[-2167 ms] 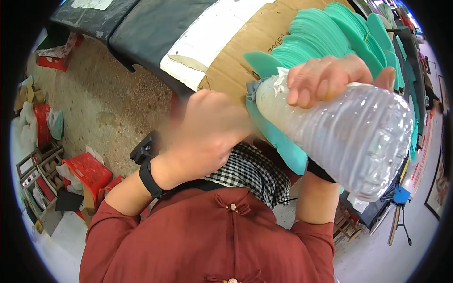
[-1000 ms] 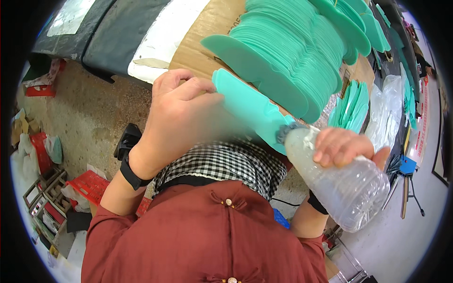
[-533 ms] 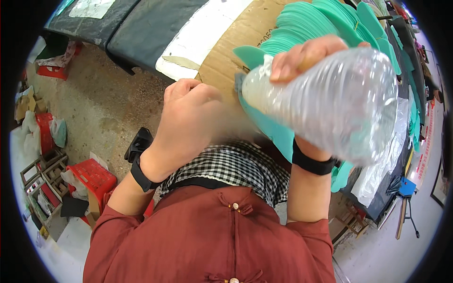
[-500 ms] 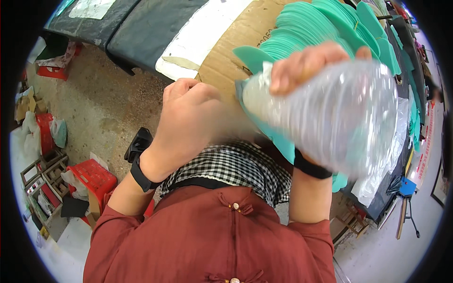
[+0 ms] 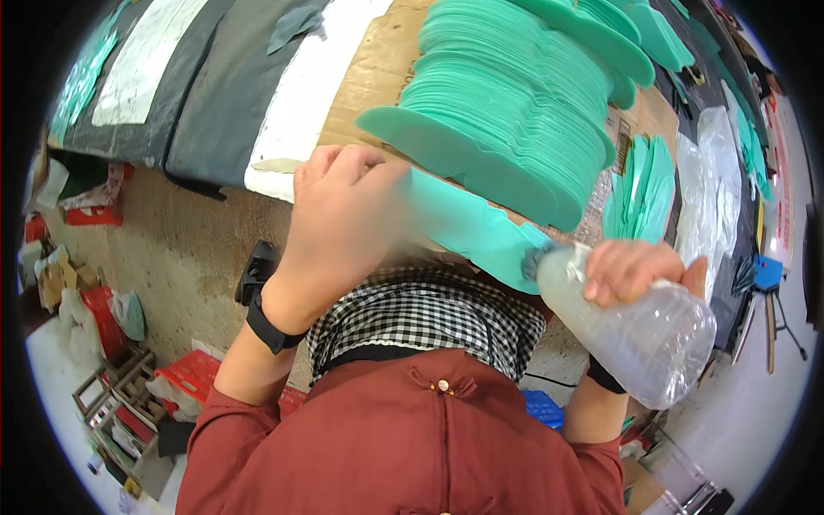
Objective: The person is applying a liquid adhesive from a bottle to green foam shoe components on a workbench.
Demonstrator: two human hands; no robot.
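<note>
My right hand [image 5: 639, 270] is wrapped round a clear plastic bottle [image 5: 661, 335], tilted so that its grey tip [image 5: 539, 257] points left. That tip touches the right end of a thin teal insole-shaped sheet [image 5: 481, 227]. My left hand [image 5: 343, 206] is closed at the sheet's other end, fingers curled by the table edge; part of the hand and sheet there is blurred. Just beyond the sheet, a long row of teal insole-shaped sheets [image 5: 506, 103] lies stacked on flattened cardboard [image 5: 365, 81].
White paper [image 5: 300, 94] and dark covering [image 5: 227, 94] spread over the table's left. At right lie a small bundle of teal pieces [image 5: 639, 189] and crumpled clear plastic [image 5: 708, 189]. Red crates [image 5: 187, 374] stand on the floor at left; a blue crate [image 5: 542, 409] is beneath the table.
My right hand has brought the bottle down and to the right, its tip now at the sheet's right end. My left hand stays nearly in place. The view has shifted, showing more of the stack.
</note>
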